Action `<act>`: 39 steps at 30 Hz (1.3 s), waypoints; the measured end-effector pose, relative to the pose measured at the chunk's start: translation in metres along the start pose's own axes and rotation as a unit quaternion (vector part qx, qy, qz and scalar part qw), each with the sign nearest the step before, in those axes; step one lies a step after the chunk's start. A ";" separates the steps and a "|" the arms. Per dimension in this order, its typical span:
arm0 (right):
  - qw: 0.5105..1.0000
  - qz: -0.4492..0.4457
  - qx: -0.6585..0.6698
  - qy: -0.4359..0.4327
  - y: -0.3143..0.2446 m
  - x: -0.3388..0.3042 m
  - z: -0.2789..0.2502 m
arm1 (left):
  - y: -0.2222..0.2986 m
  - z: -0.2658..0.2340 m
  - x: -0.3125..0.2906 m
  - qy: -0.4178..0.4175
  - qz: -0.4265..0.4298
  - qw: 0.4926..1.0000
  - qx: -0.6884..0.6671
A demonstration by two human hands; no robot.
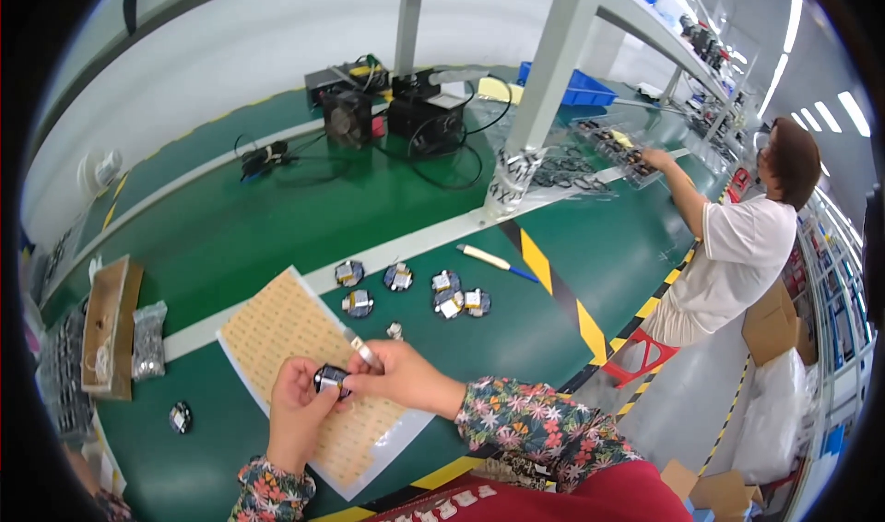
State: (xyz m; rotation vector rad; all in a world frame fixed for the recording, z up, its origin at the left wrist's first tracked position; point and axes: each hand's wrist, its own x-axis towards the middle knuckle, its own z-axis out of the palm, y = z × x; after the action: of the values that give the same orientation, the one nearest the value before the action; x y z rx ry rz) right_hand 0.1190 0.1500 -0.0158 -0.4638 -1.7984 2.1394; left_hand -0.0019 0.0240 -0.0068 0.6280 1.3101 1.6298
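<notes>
My left hand [295, 402] pinches a small round dark circuit module [329, 379] with a pale label on it. Close against it on the right, my right hand [406, 374] has its fingertips on the module's edge. A slim silver tool that looks like tweezers [359, 345] sticks up out of the right hand's grip. Both hands are above a sheet of tan stickers on white backing [277, 324], which lies slanted on the green table. Similar modules [399, 277] lie beyond the sheet, several of them loosely grouped. A tiny pale part [395, 331] sits near my right hand.
One more module [180, 418] lies left, near a cardboard box [112, 328] and a bag of small parts [149, 339]. A cream-and-blue knife-like tool [498, 262] lies beyond. Black devices with cables [424, 121] stand behind. A metal post [548, 79] rises ahead; a co-worker [737, 245] sits right.
</notes>
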 end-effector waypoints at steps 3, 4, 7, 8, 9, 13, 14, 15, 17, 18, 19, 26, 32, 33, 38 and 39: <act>1.000 -0.011 -0.002 -0.003 -0.005 -0.002 0.000 | 0.001 0.005 -0.002 -0.006 0.017 0.999 0.031; 1.000 -0.007 -0.012 -0.019 -0.003 -0.002 -0.001 | -0.002 0.002 -0.002 -0.020 0.034 0.998 0.056; 0.999 -0.011 -0.030 -0.041 -0.001 -0.003 -0.001 | 0.004 0.007 -0.008 -0.043 0.027 0.997 0.063; 0.997 -0.015 -0.060 -0.043 0.001 -0.003 -0.002 | 0.005 0.007 -0.009 -0.048 0.024 0.997 0.063; 0.995 -0.018 -0.090 -0.045 -0.001 -0.002 -0.003 | 0.005 0.007 -0.008 -0.049 0.026 0.996 0.065; 0.994 -0.021 -0.100 -0.041 -0.005 -0.004 -0.003 | 0.006 0.007 -0.008 -0.056 0.031 0.994 0.087; 0.994 -0.023 -0.100 -0.040 -0.006 -0.005 -0.003 | 0.005 0.007 -0.008 -0.050 0.039 0.994 0.090; 0.995 -0.026 -0.088 -0.026 -0.008 -0.005 -0.001 | 0.005 0.007 -0.008 -0.052 0.041 0.994 0.092; 0.997 -0.031 -0.075 -0.012 -0.009 -0.006 -0.001 | 0.005 0.006 -0.007 -0.057 0.045 0.992 0.101; 0.996 -0.032 -0.088 -0.008 -0.008 -0.006 -0.001 | 0.005 0.006 -0.007 -0.058 0.046 0.992 0.102; 0.994 -0.033 -0.100 -0.005 -0.008 -0.006 -0.002 | 0.005 0.005 -0.007 -0.058 0.039 0.993 0.100; 0.993 -0.044 -0.105 -0.015 -0.011 -0.005 -0.002 | 0.003 0.006 -0.006 -0.054 0.029 0.996 0.063; 0.998 -0.051 -0.018 -0.031 -0.006 -0.005 -0.002 | 0.000 0.009 -0.006 -0.034 0.034 0.998 0.030; 0.998 -0.045 -0.016 -0.033 -0.007 -0.005 -0.002 | -0.001 0.007 -0.006 -0.033 0.034 0.998 0.032; 0.998 -0.042 -0.020 -0.037 -0.008 -0.006 -0.001 | -0.002 0.004 -0.006 -0.033 0.041 0.998 0.018; 0.999 -0.034 -0.002 -0.040 -0.010 -0.007 -0.001 | -0.002 0.005 -0.006 -0.033 0.042 0.998 0.019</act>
State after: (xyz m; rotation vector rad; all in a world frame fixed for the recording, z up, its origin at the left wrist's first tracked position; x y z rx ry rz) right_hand 0.1257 0.1494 -0.0058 -0.3184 -1.8334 2.1374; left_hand 0.0060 0.0210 -0.0059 0.7625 1.2850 1.6396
